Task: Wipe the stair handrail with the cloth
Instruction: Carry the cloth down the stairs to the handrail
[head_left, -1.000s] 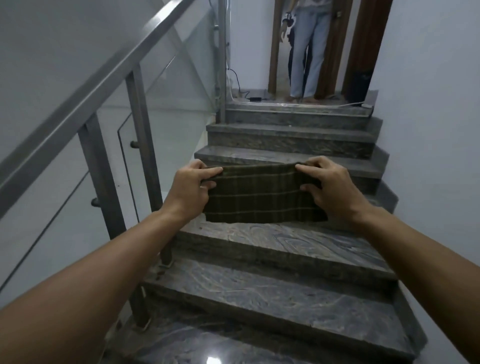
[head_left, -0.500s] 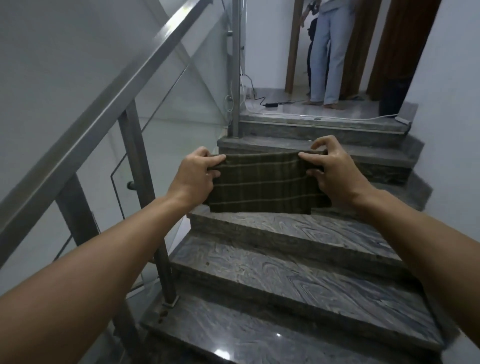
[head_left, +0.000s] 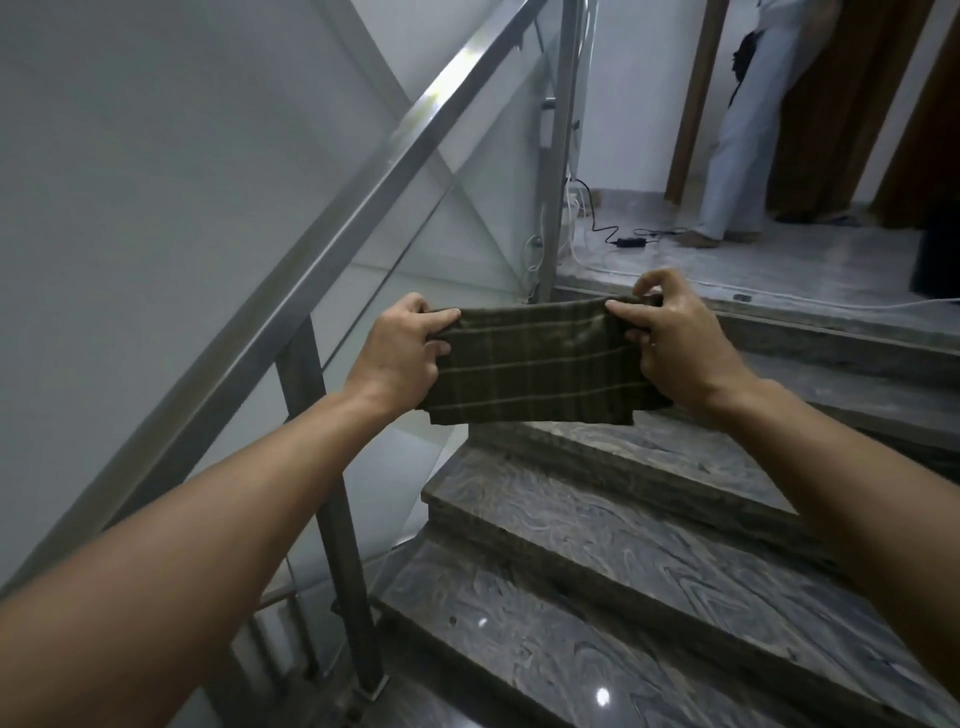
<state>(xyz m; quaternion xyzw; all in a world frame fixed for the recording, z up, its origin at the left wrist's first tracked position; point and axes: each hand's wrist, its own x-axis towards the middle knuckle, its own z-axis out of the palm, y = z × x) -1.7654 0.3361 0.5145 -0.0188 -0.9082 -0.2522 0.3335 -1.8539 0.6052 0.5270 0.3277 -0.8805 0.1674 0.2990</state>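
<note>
A dark olive checked cloth (head_left: 535, 364) is stretched flat in the air in front of me, above the steps. My left hand (head_left: 400, 353) pinches its left edge and my right hand (head_left: 675, 343) pinches its right edge. The steel handrail (head_left: 332, 244) slopes from the lower left up to the top centre, to the left of the cloth. The cloth and both hands are apart from the rail.
Steel posts (head_left: 332, 499) and glass panels carry the rail. Grey marble steps (head_left: 649, 571) rise to a landing (head_left: 779, 260), where a person in light trousers (head_left: 743, 130) stands by a doorway. Cables and a charger (head_left: 631, 241) lie on the landing. A white wall is on the left.
The view has moved up the stairs and closer to the rail and landing. Both hands keep the same grip on the stretched cloth, which now sits higher and further right in the view.
</note>
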